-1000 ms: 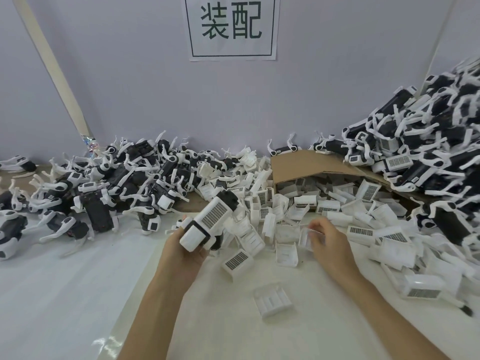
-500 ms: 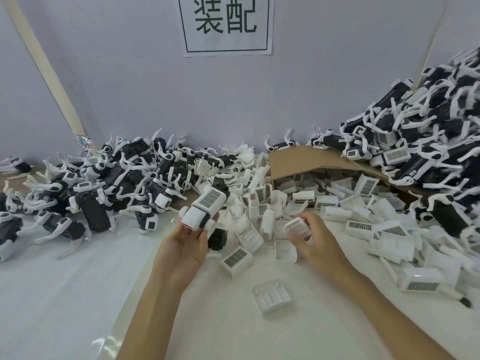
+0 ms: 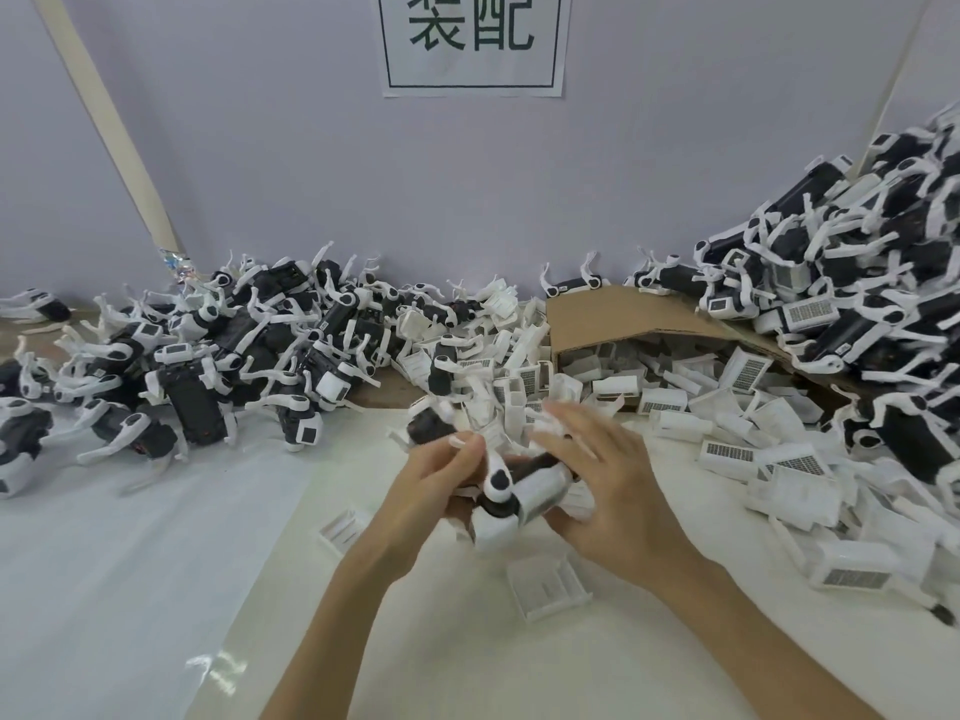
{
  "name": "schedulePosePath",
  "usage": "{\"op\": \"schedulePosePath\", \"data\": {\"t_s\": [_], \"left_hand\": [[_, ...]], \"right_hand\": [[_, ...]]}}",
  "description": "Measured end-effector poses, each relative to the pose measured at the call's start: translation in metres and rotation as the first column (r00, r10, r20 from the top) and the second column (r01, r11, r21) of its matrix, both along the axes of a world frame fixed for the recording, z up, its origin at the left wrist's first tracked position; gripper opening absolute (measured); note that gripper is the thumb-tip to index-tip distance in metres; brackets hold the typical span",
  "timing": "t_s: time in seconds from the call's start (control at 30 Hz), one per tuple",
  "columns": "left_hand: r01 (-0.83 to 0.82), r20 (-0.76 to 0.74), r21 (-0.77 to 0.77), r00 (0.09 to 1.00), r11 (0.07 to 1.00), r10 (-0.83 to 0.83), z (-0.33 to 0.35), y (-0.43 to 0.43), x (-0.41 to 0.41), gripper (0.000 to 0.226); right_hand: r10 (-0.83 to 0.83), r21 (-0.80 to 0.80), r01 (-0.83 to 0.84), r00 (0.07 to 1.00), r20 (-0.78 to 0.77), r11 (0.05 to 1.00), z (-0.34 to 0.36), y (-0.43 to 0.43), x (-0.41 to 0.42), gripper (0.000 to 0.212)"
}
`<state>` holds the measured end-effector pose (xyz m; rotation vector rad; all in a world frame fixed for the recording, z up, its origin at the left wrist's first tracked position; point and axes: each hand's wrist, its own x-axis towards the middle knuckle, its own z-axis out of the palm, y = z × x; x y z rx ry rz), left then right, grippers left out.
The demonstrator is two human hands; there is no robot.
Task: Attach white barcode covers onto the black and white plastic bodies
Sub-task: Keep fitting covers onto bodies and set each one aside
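Observation:
My left hand point(image 3: 436, 475) grips a black and white plastic body point(image 3: 511, 491) in front of me, low over the white table. My right hand point(image 3: 608, 475) lies against the body from the right, its fingers spread over the top and blurred by motion. A white cover point(image 3: 540, 493) sits on the body between both hands; whether it is fully seated I cannot tell. Loose white barcode covers point(image 3: 727, 452) lie heaped to the right.
A pile of black and white bodies point(image 3: 218, 366) covers the left back of the table. A taller heap point(image 3: 857, 283) rises at the right. A tipped cardboard box point(image 3: 613, 314) spills covers. Two single covers point(image 3: 548, 587) point(image 3: 345, 527) lie near my wrists.
My right hand has brought a white cover from the heap to the body. My left hand has lowered and turned the body, and both hands now meet on it.

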<state>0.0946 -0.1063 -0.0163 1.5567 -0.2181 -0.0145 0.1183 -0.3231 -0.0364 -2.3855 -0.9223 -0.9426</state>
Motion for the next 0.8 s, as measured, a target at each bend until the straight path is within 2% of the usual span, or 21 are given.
{"op": "schedulePosePath", "data": {"t_s": [0.07,0.1,0.2,0.23,0.33,0.4,0.5,0.6,0.7,0.73,0.8], "left_hand": [[0.030,-0.003,0.035,1.000,0.999,-0.030,-0.001,-0.002,0.001,0.058],[-0.008,-0.029,0.001,1.000,1.000,0.008,0.001,-0.002,0.002,0.058],[-0.251,-0.143,-0.201,0.964,0.947,0.225,0.002,0.001,0.008,0.047],[-0.336,-0.175,-0.218,0.937,0.916,0.302,0.001,0.005,0.010,0.040],[-0.543,-0.221,-0.029,0.823,0.840,0.524,-0.007,0.020,0.015,0.023],[-0.591,-0.201,0.055,0.783,0.805,0.589,-0.012,0.026,0.017,0.026],[-0.625,-0.087,0.162,0.762,0.764,0.642,-0.014,0.021,0.015,0.022],[-0.706,0.087,0.269,0.695,0.655,0.713,-0.016,0.014,0.012,0.009],[-0.775,0.245,0.179,0.631,0.606,0.736,-0.009,0.011,0.007,0.018],[-0.777,0.280,0.121,0.623,0.617,0.730,-0.006,0.009,0.005,0.020],[-0.735,0.348,0.048,0.647,0.676,0.678,-0.002,0.002,0.001,0.019]], "right_hand": [[0.013,-0.031,-0.011,0.998,0.063,0.999,-0.003,0.001,0.000,0.051],[0.002,-0.023,0.000,0.997,0.074,1.000,-0.005,-0.001,0.001,0.048],[-0.041,0.038,0.039,0.998,0.049,0.999,-0.007,-0.005,0.003,0.048],[-0.040,0.067,0.038,0.999,0.031,0.997,-0.007,-0.006,0.003,0.047],[-0.045,0.205,0.050,0.999,-0.028,0.977,-0.006,-0.008,0.003,0.052],[-0.065,0.300,0.078,0.996,-0.054,0.951,-0.004,-0.011,0.004,0.055],[-0.072,0.413,0.099,0.994,-0.080,0.905,-0.001,-0.015,0.002,0.041],[-0.015,0.555,0.108,0.985,-0.169,0.825,0.001,-0.015,-0.002,0.028],[0.239,0.771,0.053,0.935,-0.261,0.634,0.006,-0.012,-0.004,0.030],[0.283,0.798,0.054,0.918,-0.276,0.601,0.007,-0.012,-0.003,0.026],[0.310,0.788,0.042,0.905,-0.289,0.614,0.009,-0.011,-0.005,0.021]]}}
